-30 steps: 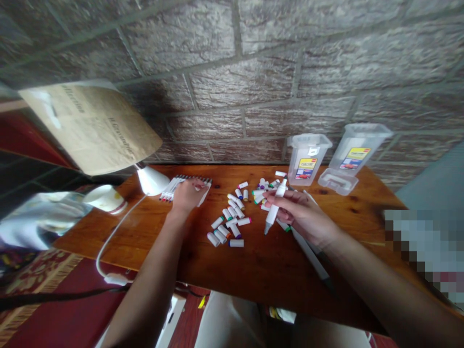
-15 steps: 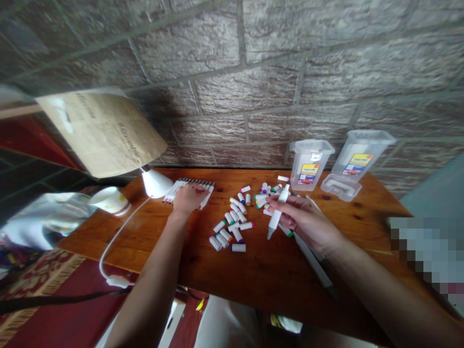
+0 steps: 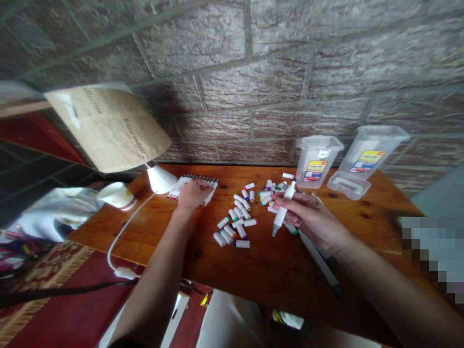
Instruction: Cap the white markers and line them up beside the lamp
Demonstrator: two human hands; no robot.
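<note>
My right hand (image 3: 308,215) pinches a white marker (image 3: 283,212) above the table. The marker is tilted, its grey end pointing down and its white end up. Beneath this hand and wrist lie more white markers (image 3: 324,265), partly hidden. My left hand (image 3: 195,192) has its fingers curled at the right end of a row of white markers (image 3: 177,187), closed on a marker there; its fingertips are partly hidden. Between the hands lie several loose white marker caps (image 3: 239,210) with coloured ends. More caps (image 3: 266,193) are heaped just beyond my right fingers.
Two clear plastic boxes (image 3: 314,162) with labels stand at the back right, the farther one with its lid (image 3: 350,185) hanging open. A lamp (image 3: 161,180) with a paper shade, its white cord (image 3: 121,224) and a paper cup (image 3: 116,195) occupy the left. A brick wall rises behind.
The view has shifted slightly, so the whole scene sits a little farther right. Both hands keep nearly the same pose, and the marker stays in my right hand.
</note>
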